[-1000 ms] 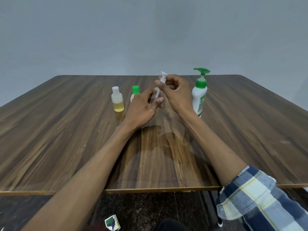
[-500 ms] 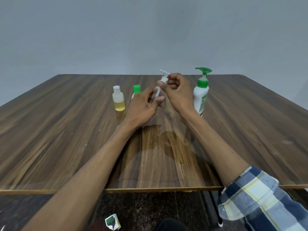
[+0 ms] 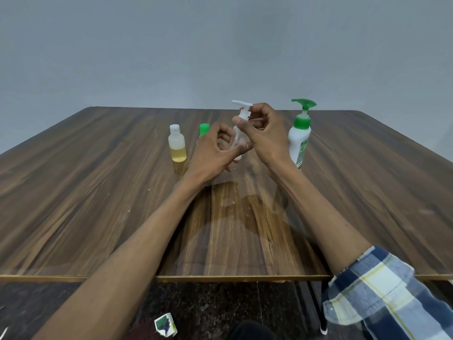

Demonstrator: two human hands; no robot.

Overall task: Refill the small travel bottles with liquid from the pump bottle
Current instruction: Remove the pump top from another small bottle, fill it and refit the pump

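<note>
Right hand (image 3: 263, 133) lower on clear bottle (image 3: 238, 138)

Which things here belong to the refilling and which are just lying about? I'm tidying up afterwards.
Part of the job:
- green-topped pump bottle
- clear bottle with white pump, held by the left hand and right hand
- small bottle of yellow liquid
- green-capped bottle, mostly hidden

Lying about:
- printed scrap of packaging on the floor

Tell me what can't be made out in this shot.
Head view only:
- Green-capped small bottle: body hidden behind the left hand.
- Clear small bottle with white pump top: contents unreadable, fingers of both hands cover it.
- White pump bottle with green dispenser: label too small, partly behind the right hand.
</note>
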